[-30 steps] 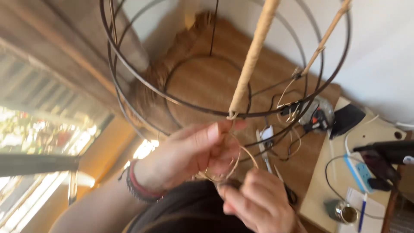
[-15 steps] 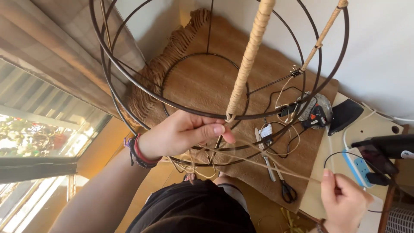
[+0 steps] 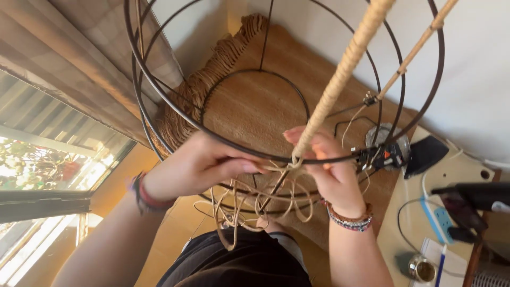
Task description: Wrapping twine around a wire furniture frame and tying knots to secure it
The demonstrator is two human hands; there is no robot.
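Looking down, head view: a dark wire frame (image 3: 175, 114) of rings and upright ribs is seen from above, with both hands at its near ring.
Left hand (image 3: 199, 165): placed outside the near ring, fingers drawn together and pinched on thin cane cord (image 3: 271, 169) just beside the ring; a dark and red band is worn at the wrist.
Right hand (image 3: 332, 172): set behind the ring at the foot of the wrapped rib, fingers curled close around the cord at that joint; whether the grip is tight cannot be told; beaded bracelets (image 3: 348, 219) are worn at the wrist.
Wrapped rib (image 3: 345, 66): one upright of the frame is covered in pale cane winding, running from the top edge down to the ring between the two hands.
Second wrapped rib (image 3: 419, 45): a thinner rib, partly wound, is seen to the right, well apart from the hands.
Loose cord (image 3: 234, 218): slack loops are hung below the ring, under both hands.
Woven mat (image 3: 255, 106): a tan mat with a braided edge is laid on the floor beneath the frame.
Side table (image 3: 396, 223): pale top at the right, bearing a white cable and a small round tin (image 3: 422, 268).
Window (image 3: 48, 170): bright glass is seen at the left.
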